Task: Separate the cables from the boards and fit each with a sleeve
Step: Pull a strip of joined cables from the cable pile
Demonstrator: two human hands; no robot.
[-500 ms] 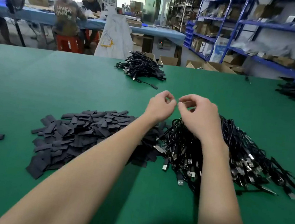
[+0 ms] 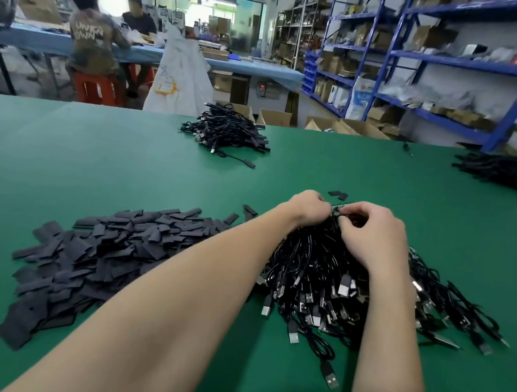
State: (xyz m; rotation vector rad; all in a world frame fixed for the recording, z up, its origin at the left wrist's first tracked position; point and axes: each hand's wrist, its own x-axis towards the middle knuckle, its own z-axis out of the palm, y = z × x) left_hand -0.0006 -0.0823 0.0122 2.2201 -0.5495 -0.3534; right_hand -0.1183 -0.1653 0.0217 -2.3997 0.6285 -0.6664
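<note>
A big heap of black USB cables lies on the green table under my right arm. Left of it spreads a pile of flat black sleeves. My left hand and my right hand meet above the far side of the cable heap. Between their fingertips they pinch a narrow toothed board strip with a black cable end on it. Most of the strip is hidden by my fingers.
A second cable heap lies at the table's far edge and another at the far right. Two loose sleeves lie just beyond my hands. Two people sit at a blue table behind, with blue shelving on the right.
Both hands have dropped lower onto the cable heap and now pinch a toothed strip with a cable end, where before only empty-looking fingertips met.
</note>
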